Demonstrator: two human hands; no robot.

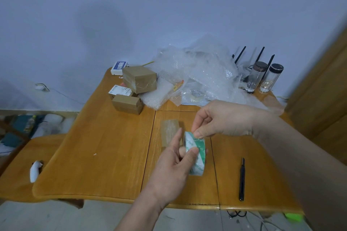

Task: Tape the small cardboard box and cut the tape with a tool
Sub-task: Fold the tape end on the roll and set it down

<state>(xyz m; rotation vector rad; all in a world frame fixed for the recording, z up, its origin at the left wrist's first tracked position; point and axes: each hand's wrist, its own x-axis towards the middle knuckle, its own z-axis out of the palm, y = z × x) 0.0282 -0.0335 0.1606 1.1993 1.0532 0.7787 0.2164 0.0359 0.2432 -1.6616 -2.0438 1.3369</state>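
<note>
My left hand (pixel 174 163) grips a roll of clear tape (pixel 196 157) with a green and white core, held upright above the wooden table (pixel 105 155). My right hand (pixel 221 120) pinches the roll's top edge between thumb and forefinger, at the tape's loose end. Just behind the roll, partly hidden by my left fingers, a small flat cardboard box (pixel 169 131) lies on the table, shiny with tape on top. A slim black cutter (pixel 242 179) lies on the table to the right, its blade end pointing away from me.
Several cardboard boxes (pixel 139 79) stand at the back left. A heap of bubble wrap (pixel 197 75) covers the back middle, with another tape roll (pixel 196 96) under it. Two glass bottles (pixel 262 78) and a router stand at the back right. A wooden door is on the right.
</note>
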